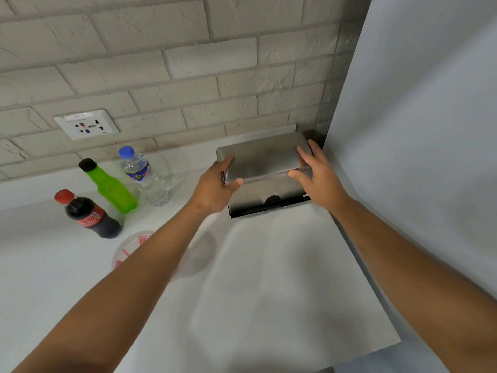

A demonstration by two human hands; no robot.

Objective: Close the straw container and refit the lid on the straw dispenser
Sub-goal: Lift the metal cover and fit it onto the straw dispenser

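- The straw dispenser (269, 195), a steel box, stands on the white counter (269, 278) in the far right corner, against the brick wall (161, 63) and beside a pale panel (416, 130).
- Its steel lid (262, 158) sits on top, held between both hands.
- The left hand (215, 188) is clamped on the lid's left end, thumb on the front edge.
- The right hand (317, 176) is clamped on the lid's right end, fingers (305, 154) over the top, thumb at the front edge.
- To the left stand a cola bottle (88, 214), a green bottle (110, 187) and a water bottle (145, 176).
- A clear round container (129, 249) with red markings lies on the counter, partly hidden by the left forearm.
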